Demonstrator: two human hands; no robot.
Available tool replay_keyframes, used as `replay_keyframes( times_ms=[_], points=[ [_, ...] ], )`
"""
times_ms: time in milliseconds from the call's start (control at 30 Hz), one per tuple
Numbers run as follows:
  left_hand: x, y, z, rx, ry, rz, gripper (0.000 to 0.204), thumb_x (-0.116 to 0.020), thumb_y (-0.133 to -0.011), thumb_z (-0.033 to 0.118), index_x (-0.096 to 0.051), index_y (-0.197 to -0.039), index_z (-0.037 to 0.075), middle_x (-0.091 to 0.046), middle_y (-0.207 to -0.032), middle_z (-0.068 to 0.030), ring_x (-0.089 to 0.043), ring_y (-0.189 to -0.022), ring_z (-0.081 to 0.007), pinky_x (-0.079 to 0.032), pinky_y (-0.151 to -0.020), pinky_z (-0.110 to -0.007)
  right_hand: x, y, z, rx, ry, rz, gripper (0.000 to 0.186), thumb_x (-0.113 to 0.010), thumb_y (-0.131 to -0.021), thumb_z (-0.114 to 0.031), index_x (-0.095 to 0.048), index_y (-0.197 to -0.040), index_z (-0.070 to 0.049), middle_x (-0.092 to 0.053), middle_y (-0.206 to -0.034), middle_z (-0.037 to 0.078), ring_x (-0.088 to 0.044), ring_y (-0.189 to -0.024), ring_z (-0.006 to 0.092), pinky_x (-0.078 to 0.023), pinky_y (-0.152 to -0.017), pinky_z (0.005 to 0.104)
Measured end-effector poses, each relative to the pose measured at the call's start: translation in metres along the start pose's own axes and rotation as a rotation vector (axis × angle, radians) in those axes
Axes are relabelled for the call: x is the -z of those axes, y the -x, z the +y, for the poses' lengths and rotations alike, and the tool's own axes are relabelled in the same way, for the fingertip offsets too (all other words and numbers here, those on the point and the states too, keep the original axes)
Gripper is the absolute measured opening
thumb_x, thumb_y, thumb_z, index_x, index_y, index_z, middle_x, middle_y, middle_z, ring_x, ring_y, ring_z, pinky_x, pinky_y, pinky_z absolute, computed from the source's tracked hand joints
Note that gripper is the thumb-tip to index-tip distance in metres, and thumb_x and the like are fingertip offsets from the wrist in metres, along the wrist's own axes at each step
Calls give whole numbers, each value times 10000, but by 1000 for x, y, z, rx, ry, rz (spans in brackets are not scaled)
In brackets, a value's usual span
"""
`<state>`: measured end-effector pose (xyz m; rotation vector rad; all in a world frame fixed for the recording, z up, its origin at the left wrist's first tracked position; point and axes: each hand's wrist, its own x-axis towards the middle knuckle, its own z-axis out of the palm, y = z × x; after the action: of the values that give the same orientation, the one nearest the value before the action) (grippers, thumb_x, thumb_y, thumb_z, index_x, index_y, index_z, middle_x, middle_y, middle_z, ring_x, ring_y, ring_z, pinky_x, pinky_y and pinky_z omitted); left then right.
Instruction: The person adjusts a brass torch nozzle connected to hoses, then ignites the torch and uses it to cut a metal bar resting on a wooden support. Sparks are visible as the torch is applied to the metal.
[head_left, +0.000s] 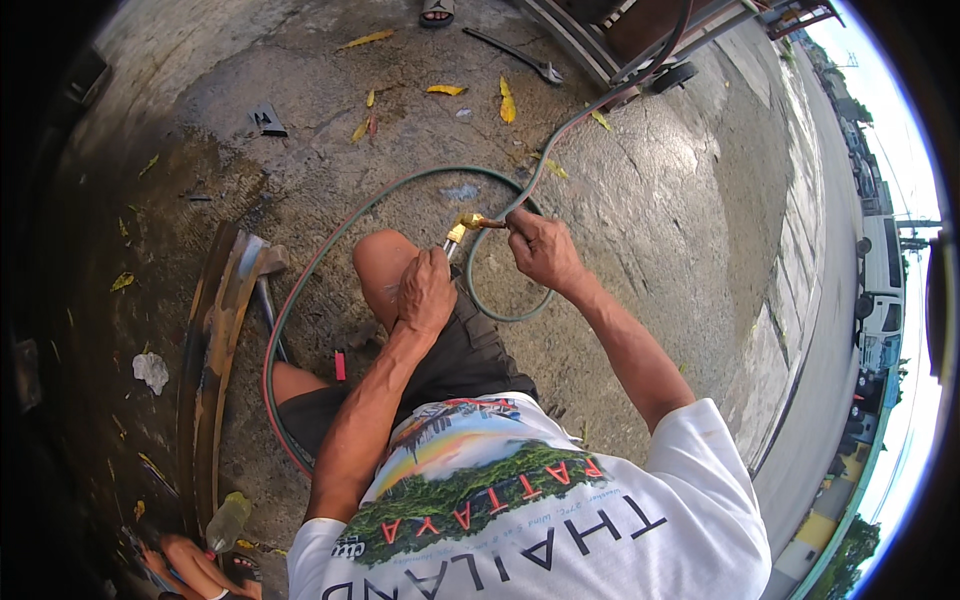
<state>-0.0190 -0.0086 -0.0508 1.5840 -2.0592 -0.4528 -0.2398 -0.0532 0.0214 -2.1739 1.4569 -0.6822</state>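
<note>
My left hand (427, 292) is closed around the silver tube of a cutting torch (458, 233), just below its brass head, in front of my knees. My right hand (546, 250) pinches the dark, copper-coloured tip at the torch's other end, with its fingers wrapped over the tip's far part. A twin red and green hose (375, 202) loops on the ground around my legs and runs up to the far right. The torch's rear end is hidden under my left hand and leg.
Curved rusty metal strips (213, 350) and a hammer (268, 275) lie at left. A pink lighter-like piece (340, 365) is near my leg. Farther off are an adjustable wrench (520, 57) and a wheeled metal cart (610, 45). A clear bottle (229, 522) stands near another person's limbs (190, 568).
</note>
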Motion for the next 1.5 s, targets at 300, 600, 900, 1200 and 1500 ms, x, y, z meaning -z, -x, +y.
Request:
replay_keyframes(
  times_ms=[300,600,900,1200,1500],
  points=[
    [0,0,4,37,-32,-49,241,-732,-809,6,-553,-970,-11,-594,-934,-197,-633,-901,-367,-533,-782,-473,-22,8,-4,-46,32,166,55,-574,-917,-80,-572,-915,-26,-563,-669,215,-624,-630,428,-457,-560,507],
    [1,-1,3,2,-14,-25,226,-702,-800,-13,-542,-960,-8,-589,-931,-197,-622,-894,-366,-525,-792,-474,-37,10,-16,-332,-151,318,134,-570,-957,-119,-628,-954,3,-584,-685,236,-607,-573,371,-442,-546,441],
    [1,2,2,-17,-32,-37,209,-685,-823,-1,-542,-976,-14,-585,-951,-197,-619,-900,-367,-521,-797,-468,1,3,11,251,181,-12,114,-605,-887,-51,-538,-979,-38,-579,-727,166,-609,-644,391,-496,-560,472],
    [-6,3,1,-8,-64,-9,169,-651,-849,-2,-542,-978,-14,-579,-941,-194,-615,-893,-368,-519,-776,-475,3,3,-7,78,238,-55,109,-600,-931,-91,-527,-992,-40,-618,-747,196,-640,-681,418,-501,-594,505],
    [-1,3,5,-14,-30,-6,224,-692,-817,-1,-539,-981,-3,-580,-945,-193,-616,-905,-367,-512,-803,-481,12,12,-18,-114,68,-70,128,-546,-1005,-148,-546,-1026,-22,-635,-808,232,-644,-744,446,-484,-653,533]
  ],
)
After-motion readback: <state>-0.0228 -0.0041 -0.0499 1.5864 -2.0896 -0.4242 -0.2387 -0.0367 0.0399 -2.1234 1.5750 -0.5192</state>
